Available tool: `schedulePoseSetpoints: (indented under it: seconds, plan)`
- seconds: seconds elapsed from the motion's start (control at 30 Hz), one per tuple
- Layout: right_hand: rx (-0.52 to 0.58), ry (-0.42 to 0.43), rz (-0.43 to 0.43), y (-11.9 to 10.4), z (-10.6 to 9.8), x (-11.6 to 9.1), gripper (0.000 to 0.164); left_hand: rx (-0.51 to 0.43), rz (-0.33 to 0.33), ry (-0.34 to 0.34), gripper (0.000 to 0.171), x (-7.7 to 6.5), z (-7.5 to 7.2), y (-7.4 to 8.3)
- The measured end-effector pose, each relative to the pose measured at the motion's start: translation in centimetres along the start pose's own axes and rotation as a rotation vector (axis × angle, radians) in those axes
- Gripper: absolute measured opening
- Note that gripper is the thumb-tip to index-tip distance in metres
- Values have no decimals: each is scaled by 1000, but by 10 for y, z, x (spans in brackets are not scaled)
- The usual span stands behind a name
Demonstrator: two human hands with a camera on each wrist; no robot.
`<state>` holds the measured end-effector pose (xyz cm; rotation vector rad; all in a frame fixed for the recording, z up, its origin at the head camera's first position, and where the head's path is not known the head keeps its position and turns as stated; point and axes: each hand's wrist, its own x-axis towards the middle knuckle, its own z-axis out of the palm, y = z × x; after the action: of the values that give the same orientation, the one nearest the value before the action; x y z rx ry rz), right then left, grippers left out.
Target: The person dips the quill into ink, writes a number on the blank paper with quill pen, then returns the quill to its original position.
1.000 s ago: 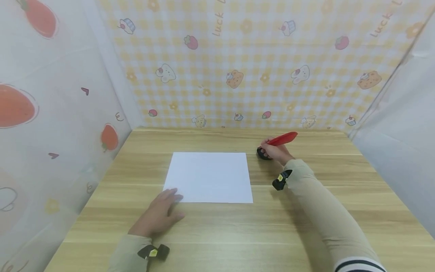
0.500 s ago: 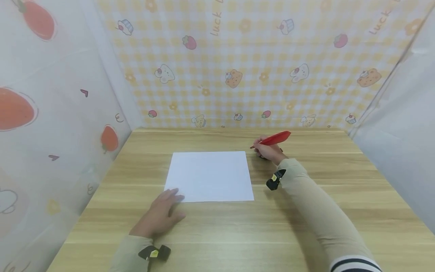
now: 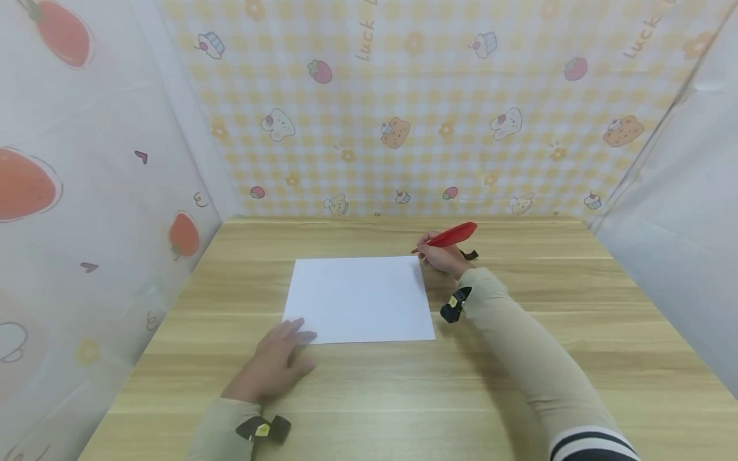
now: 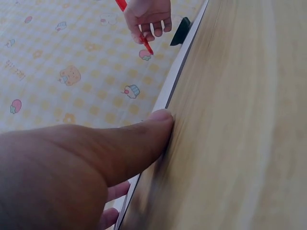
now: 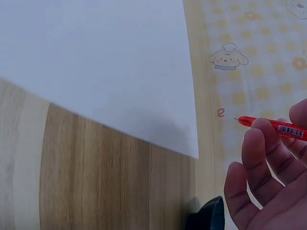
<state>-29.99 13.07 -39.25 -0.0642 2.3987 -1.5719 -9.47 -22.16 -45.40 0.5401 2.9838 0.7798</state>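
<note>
A red feather pen (image 3: 454, 235) is pinched in my right hand (image 3: 442, 257), its point aimed left near the far right corner of a white sheet of paper (image 3: 357, 301). The right wrist view shows the pen's red barrel (image 5: 288, 130) with a barcode label and a bare fine tip, clear of the sheet. My left hand (image 3: 278, 360) lies at the sheet's near left corner, fingertips on the paper and thumb (image 4: 158, 120) spread apart. Just behind the right hand stands a small black base (image 3: 469, 255), partly hidden by the hand in the head view.
The wood-grain table (image 3: 369, 410) reaches back to a yellow checked cloth wall (image 3: 369, 128). Patterned white cloth (image 3: 115, 160) hangs at the left, and more white cloth (image 3: 680, 224) closes off the right.
My right hand has carried the feather pen leftward from the black base to the paper's far right corner, uncovering the base. My left hand stays at the near left corner.
</note>
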Motion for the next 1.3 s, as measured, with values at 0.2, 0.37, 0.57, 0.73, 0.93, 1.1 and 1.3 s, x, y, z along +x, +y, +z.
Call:
schedulePoseSetpoints:
  seconds: [0.2, 0.37, 0.57, 0.73, 0.93, 1.1, 1.3]
  plan:
    - [5, -11, -13, -3, 9, 1, 18, 10, 11, 0, 47, -1, 0, 1]
    - [-4, -25, -40, -2, 15, 5, 19, 7, 18, 7, 47, -1, -1, 3]
    - [-30, -51, -33, -2, 21, 7, 16, 3, 12, -6, 48, -1, -3, 5]
    - [-30, -51, -37, -3, 31, 8, 14, 2, 1, -19, 47, -2, -4, 7]
    - [-10, -56, -9, -4, 44, 8, 14, -1, -21, -35, 47, -5, -3, 6]
    - [13, -44, 25, -4, 49, 9, 11, 1, -9, -31, 47, -6, -2, 5]
    - [23, -43, 55, -7, 51, 9, 12, 6, 14, -10, 47, -2, -2, 4]
